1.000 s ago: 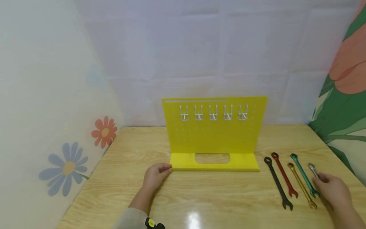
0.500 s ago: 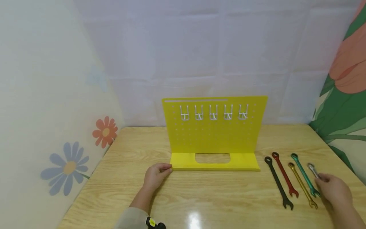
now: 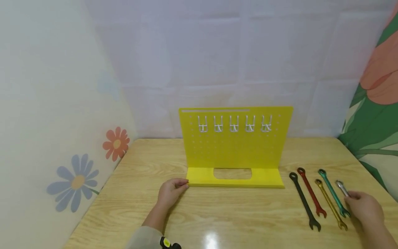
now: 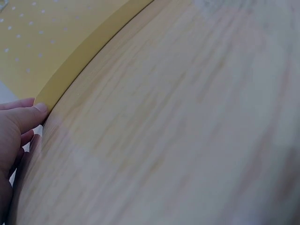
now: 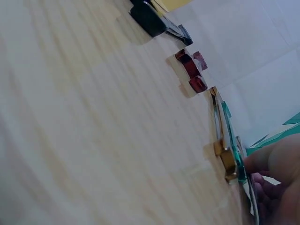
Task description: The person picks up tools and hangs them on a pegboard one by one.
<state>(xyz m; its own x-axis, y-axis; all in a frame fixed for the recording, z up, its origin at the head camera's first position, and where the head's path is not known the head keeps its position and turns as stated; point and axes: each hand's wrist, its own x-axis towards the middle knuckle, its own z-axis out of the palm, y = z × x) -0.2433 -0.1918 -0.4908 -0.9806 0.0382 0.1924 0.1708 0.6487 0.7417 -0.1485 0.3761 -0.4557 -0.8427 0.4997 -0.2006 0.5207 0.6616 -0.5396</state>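
A yellow pegboard stand [image 3: 237, 150] stands upright on the table in the head view, with several silver hooks [image 3: 234, 128] in a row near its top. My left hand [image 3: 170, 192] pinches the front left corner of its base, the thumb [image 4: 41, 107] on the edge in the left wrist view. At the far right, my right hand [image 3: 366, 209] grips a silver combination wrench [image 3: 342, 187]; its ring end sticks out beyond the fingers, and much of the shaft is hidden by the hand. Left of it lie a green wrench [image 3: 334, 193] and a gold wrench [image 3: 331, 204].
A red wrench [image 3: 312, 192] and a black wrench [image 3: 304, 202] lie between the stand and the gold wrench. The wooden table [image 3: 236, 214] meets a white cloth backdrop [image 3: 236, 62] behind, with flower-printed sheets at both sides.
The head view has shifted slightly. My right thumb and fingers have moved a little to the right at the silver wrench; my left hand stays at the stand's corner.
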